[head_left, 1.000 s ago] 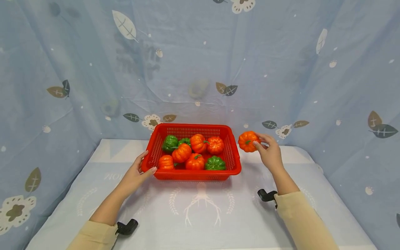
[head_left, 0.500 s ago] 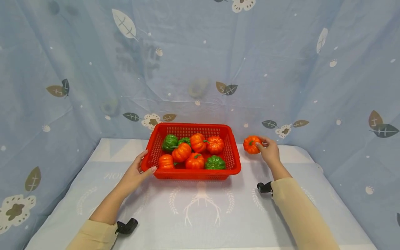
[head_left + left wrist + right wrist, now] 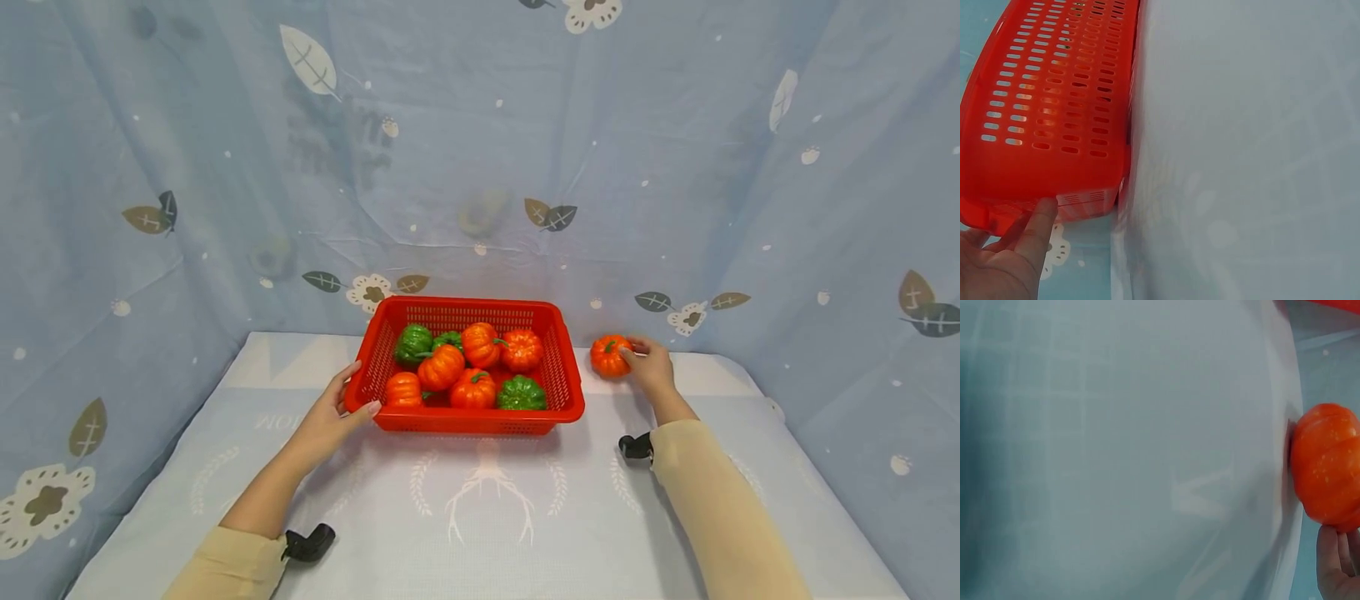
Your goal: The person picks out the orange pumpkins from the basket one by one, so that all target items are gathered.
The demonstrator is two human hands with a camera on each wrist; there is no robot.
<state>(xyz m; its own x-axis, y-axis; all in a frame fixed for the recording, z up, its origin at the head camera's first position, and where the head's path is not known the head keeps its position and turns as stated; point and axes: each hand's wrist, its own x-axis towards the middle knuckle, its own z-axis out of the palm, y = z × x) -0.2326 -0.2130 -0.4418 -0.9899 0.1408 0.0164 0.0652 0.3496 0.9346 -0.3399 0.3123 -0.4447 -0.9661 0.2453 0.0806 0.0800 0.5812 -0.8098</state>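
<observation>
A red plastic basket with slotted walls stands at the back of the table, holding several small orange and green pumpkins. My left hand grips its near left corner, thumb at the front and fingers along the left end. In the left wrist view, that thumb presses the basket's end wall below the rim. To the right of the basket, my right hand holds an orange pumpkin by its right side, low at the table. The right wrist view shows fingertips against this pumpkin; its far side is cut off.
A pale patterned cloth covers the table. Behind and along both sides hangs a blue curtain printed with leaves and flowers. Among the pumpkins in the basket are a green one at front right and an orange one behind it.
My right hand has lowered the orange pumpkin to the table, shifting slightly right, away from the basket. My left hand and the basket keep their places; the head view has shifted a little.
</observation>
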